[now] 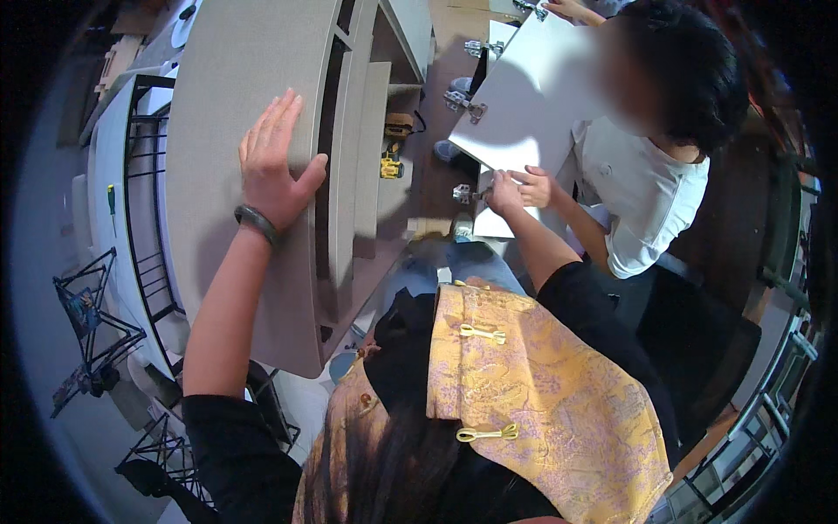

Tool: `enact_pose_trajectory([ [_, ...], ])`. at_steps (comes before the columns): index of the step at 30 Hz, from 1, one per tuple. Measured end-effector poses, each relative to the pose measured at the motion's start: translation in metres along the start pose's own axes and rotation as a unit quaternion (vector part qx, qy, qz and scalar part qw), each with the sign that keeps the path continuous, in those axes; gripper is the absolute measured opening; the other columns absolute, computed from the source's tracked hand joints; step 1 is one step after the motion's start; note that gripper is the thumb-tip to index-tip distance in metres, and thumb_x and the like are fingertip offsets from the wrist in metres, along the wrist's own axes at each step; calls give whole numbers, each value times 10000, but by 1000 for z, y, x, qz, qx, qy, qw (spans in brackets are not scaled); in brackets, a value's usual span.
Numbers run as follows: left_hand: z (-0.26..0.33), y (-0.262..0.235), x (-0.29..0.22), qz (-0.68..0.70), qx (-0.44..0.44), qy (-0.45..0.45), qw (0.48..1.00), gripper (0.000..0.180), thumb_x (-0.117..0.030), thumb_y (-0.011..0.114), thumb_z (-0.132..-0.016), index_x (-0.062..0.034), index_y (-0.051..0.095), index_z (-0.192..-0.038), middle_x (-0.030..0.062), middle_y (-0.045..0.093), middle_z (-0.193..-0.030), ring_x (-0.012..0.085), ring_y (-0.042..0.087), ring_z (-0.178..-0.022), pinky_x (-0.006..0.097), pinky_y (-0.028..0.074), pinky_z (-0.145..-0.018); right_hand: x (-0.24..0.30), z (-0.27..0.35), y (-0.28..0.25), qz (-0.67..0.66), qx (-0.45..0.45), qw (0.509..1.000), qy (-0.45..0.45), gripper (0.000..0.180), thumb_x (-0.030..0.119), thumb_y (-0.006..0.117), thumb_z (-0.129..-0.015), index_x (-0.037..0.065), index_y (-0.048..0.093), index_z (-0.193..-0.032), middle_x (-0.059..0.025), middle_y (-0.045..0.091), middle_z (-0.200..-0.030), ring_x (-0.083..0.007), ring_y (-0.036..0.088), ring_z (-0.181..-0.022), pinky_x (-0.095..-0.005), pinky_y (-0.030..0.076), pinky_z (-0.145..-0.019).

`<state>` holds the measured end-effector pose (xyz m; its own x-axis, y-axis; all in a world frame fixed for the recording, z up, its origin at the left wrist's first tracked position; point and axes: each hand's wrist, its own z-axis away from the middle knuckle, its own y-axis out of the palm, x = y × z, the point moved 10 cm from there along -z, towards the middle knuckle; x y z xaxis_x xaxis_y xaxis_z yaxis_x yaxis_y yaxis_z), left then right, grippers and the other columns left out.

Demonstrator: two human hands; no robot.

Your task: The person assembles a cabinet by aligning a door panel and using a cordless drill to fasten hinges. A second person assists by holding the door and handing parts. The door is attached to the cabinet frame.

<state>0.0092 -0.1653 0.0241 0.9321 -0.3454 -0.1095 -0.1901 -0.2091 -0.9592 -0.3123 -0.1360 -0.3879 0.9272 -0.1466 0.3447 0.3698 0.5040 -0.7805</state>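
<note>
My left hand (275, 166) lies flat on the grey-beige cabinet (236, 61), fingers stretched and thumb over the edge beside a long dark gap. My right hand (506, 194) is closed at the near edge of a white cabinet door (511, 122), its fingertips partly hidden. Close beside it is a co-worker's hand (538, 187), also at that edge; the co-worker's other hand (572, 10) is at the door's far end. Metal hinges (464, 103) stick out along the door's left side. Another white panel (493, 223) shows below, with its own hinge (463, 194).
A yellow and black power drill (391, 164) sits inside the cabinet's open side. The co-worker in a white shirt (642, 192) is close on my right. At left stand a black metal frame (148, 175), a green-handled screwdriver (111, 199) and folding stands (96, 323).
</note>
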Motion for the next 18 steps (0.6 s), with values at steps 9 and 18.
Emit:
enact_pose_trajectory([
  [9, -1, 0, 6, -2, 6, -13, 1000, 751, -397, 633, -782, -35, 437, -1410, 155, 440, -1460, 326, 399, -1356, 468, 289, -1105, 6, 97, 103, 36, 189, 981, -33, 253, 248, 542, -862, 82, 667, -1006, -195, 659, -1083, -367, 644, -996, -480, 518, -853],
  [18, 1, 10, 7, 6, -2, -14, 1000, 733, -271, 625, -745, -55, 427, -1417, 144, 423, -1473, 311, 383, -1367, 465, 279, -1119, -25, 87, 108, -11, 183, 983, -14, 288, 274, 565, -826, 90, 664, -1024, -199, 678, -991, -374, 653, -929, -474, 521, -799],
])
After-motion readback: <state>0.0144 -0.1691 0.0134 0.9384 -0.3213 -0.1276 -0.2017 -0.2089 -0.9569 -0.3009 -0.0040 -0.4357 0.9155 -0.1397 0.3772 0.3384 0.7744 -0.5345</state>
